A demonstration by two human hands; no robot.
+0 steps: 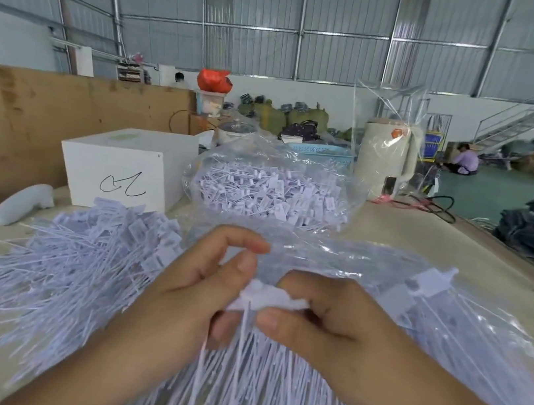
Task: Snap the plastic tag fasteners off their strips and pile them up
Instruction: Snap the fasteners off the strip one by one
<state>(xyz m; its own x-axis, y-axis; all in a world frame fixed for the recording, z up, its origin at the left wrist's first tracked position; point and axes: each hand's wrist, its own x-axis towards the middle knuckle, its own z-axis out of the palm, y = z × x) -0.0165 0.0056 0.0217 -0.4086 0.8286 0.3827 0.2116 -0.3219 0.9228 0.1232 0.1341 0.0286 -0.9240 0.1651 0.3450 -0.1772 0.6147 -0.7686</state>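
Fingers (242, 268) of both hands curled; tag strip (265, 297) pinched between left hand (195, 299) and right hand (327, 322), above table (426, 236). Loose pile (84, 255) heaped at left.

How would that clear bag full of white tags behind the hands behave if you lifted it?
The clear bag would probably sag and shift, since its film is thin and crinkled. It looks light for its bulk: the tags inside are thin plastic. Its open top might spill some.
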